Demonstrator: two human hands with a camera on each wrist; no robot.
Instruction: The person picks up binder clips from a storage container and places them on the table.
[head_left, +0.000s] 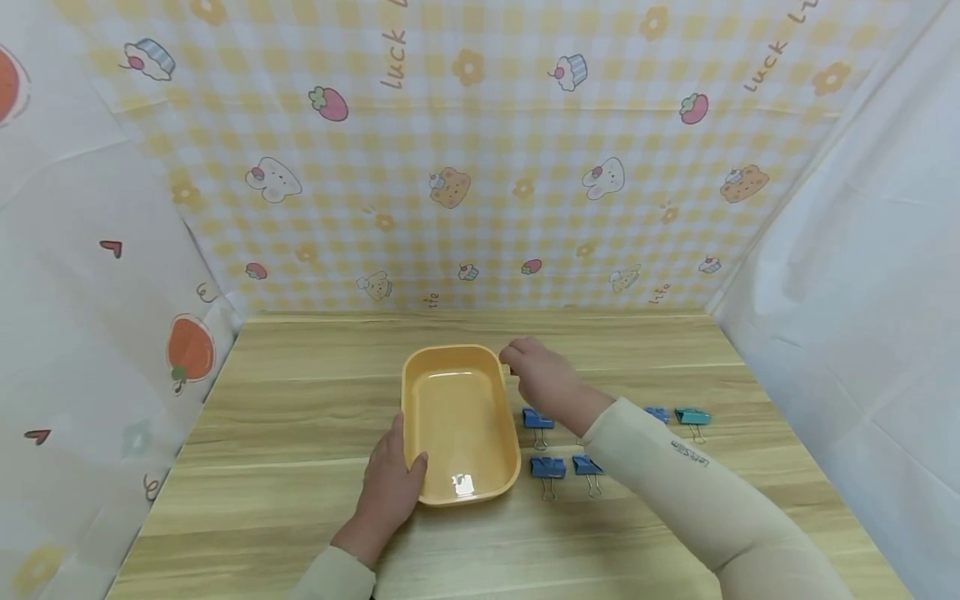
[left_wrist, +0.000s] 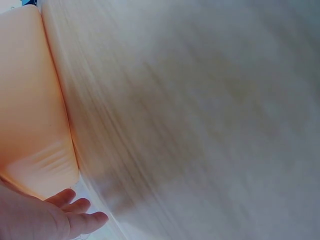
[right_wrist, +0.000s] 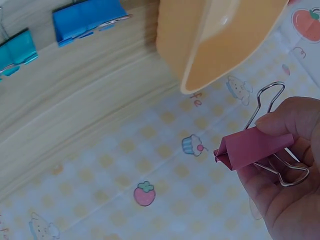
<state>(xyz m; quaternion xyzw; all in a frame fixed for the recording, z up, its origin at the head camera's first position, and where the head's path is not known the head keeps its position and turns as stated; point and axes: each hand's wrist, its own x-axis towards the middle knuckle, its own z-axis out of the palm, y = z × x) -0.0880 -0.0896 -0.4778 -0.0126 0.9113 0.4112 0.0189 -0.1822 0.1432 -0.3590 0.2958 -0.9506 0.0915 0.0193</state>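
Observation:
A yellow plastic tray (head_left: 461, 425) stands on the wooden table, with only its bare bottom showing inside. At its left side my left hand (head_left: 392, 471) holds the wall, thumb over the rim and fingers along the outside. In the left wrist view the fingers (left_wrist: 85, 222) of that hand stretch past the tray's wall (left_wrist: 32, 100). My right hand (head_left: 546, 375) is just beside the tray's far right rim. Seen from the right wrist, thumb and fingers pinch a pink binder clip (right_wrist: 255, 146) with silver wire handles. From the head that clip is mostly hidden.
Right of the tray lie several blue binder clips (head_left: 547, 467) and a teal one (head_left: 692, 416), some partly covered by my right forearm (head_left: 675, 467). A yellow checked cloth (head_left: 487, 208) hangs behind the table, with white cloths (head_left: 855, 292) at the sides.

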